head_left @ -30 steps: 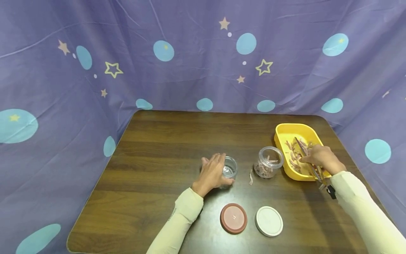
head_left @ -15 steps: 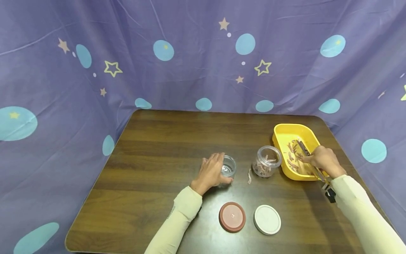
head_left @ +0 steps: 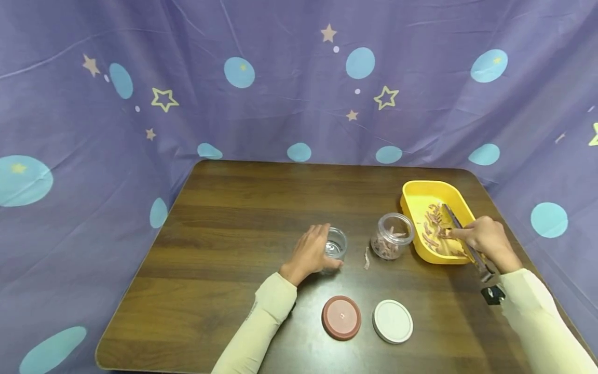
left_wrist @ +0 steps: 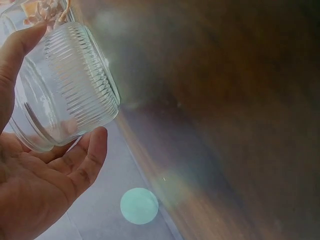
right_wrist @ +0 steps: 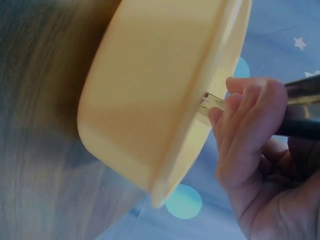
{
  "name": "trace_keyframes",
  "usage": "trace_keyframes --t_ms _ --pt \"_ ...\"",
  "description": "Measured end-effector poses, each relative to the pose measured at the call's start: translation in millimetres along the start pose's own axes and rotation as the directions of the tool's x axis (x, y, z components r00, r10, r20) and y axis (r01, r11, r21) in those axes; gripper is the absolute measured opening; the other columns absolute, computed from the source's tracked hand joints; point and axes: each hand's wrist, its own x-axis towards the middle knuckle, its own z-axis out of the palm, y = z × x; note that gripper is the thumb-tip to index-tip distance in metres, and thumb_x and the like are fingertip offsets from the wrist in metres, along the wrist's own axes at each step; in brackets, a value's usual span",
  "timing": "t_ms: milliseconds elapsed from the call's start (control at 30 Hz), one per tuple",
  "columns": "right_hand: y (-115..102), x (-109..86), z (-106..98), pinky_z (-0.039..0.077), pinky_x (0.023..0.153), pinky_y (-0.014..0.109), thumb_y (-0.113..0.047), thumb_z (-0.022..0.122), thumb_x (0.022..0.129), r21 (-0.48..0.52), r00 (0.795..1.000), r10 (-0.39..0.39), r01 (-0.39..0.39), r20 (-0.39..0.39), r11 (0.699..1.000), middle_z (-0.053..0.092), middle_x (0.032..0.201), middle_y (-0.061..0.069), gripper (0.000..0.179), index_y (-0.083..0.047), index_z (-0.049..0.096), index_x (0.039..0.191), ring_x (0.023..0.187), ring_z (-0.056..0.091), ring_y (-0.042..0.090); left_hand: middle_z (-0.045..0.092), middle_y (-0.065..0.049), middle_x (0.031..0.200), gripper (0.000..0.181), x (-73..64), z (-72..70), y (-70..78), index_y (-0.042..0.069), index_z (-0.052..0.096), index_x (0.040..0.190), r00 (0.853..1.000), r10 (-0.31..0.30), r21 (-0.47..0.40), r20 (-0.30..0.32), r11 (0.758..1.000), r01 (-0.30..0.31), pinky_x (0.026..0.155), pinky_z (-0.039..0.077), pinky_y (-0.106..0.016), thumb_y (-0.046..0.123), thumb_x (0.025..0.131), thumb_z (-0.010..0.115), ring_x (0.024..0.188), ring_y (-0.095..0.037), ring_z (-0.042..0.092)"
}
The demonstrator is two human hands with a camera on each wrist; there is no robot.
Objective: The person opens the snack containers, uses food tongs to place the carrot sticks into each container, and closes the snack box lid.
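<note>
My left hand (head_left: 309, 254) holds an empty clear glass jar (head_left: 337, 243) standing on the table, thumb on the near side and fingers on the far side. In the left wrist view the jar's ribbed wall (left_wrist: 80, 75) sits between thumb and fingers. My right hand (head_left: 486, 240) grips metal tongs (head_left: 453, 217), their tips down inside the yellow tub (head_left: 413, 189) among pinkish-brown shredded strips (head_left: 431, 228). Curled fingers wrap the tongs beside the tub's wall (right_wrist: 145, 90) in the right wrist view. A second clear jar (head_left: 391, 239), lidless and partly filled with such strips, stands left of the tub.
One loose strip (head_left: 366, 258) lies on the wooden table (head_left: 243, 208) between the two jars. Nearer to me are a red-rimmed lid (head_left: 341, 318) and a white lid (head_left: 393, 321), side by side. A patterned purple curtain (head_left: 280, 104) hangs behind the table.
My right hand has shifted a little toward me and to the right, and the tongs have moved with it inside the tub. The left hand stays on the empty jar.
</note>
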Motion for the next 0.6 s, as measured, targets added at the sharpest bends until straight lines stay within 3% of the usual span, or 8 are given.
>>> trace_keyframes --t_ms 100,200,300,400,600 --pt "-1 -2.9 -4 0.026 0.04 0.026 -0.054 0.064 0.077 0.01 1.0 0.016 -0.016 0.007 1.0 0.024 0.042 -0.011 0.057 -0.02 0.037 0.04 0.045 0.022 0.009 0.059 -0.009 0.115 0.099 -0.7 -1.1 -0.7 0.002 0.042 0.131 1.0 -0.002 -0.012 0.004 1.0 0.002 0.089 0.049 -0.037 0.054 0.056 0.079 0.105 -0.023 0.054" --pt "-2 -6.0 -9 0.031 0.043 0.026 -0.056 0.062 0.078 0.02 0.999 0.047 -0.047 0.023 0.999 0.039 0.046 -0.007 0.054 -0.013 0.056 0.046 0.048 0.034 0.014 0.059 -0.009 0.114 0.099 -1.0 -2.4 -0.8 0.002 0.042 0.131 1.0 -0.007 -0.012 0.013 1.0 0.008 0.089 0.049 -0.037 0.054 0.055 0.08 0.105 -0.024 0.054" --pt "-4 -9.4 -15 0.038 0.048 0.027 -0.055 0.061 0.079 0.019 0.998 0.056 -0.056 0.006 0.998 0.063 0.066 0.015 0.053 -0.004 0.074 0.074 0.062 0.05 0.025 0.059 -0.009 0.114 0.1 -0.7 -3.1 -0.3 0.002 0.041 0.132 1.0 -0.015 -0.009 0.019 1.0 0.016 0.09 0.048 -0.037 0.054 0.055 0.08 0.105 -0.024 0.054" --pt "-6 -13.2 -21 0.042 0.051 0.029 -0.056 0.062 0.078 0.02 0.998 0.052 -0.051 -0.035 0.999 0.067 0.09 0.026 0.055 -0.003 0.074 0.09 0.073 0.056 0.033 0.058 -0.01 0.116 0.101 -0.2 -3.4 0.6 0.002 0.041 0.133 0.999 -0.029 -0.014 0.024 0.999 0.029 0.09 0.048 -0.038 0.054 0.055 0.08 0.106 -0.024 0.054" --pt "-12 -23.6 -29 0.041 0.048 0.029 -0.054 0.063 0.079 0.067 0.994 0.015 -0.007 -0.11 0.998 0.069 0.085 0.019 0.051 -0.005 0.075 0.086 0.063 0.056 0.024 0.056 -0.011 0.12 0.102 0.3 -2.4 2.6 0.004 0.039 0.134 0.996 -0.068 -0.023 0.055 0.997 0.07 0.093 0.047 -0.039 0.054 0.055 0.08 0.11 -0.025 0.053"
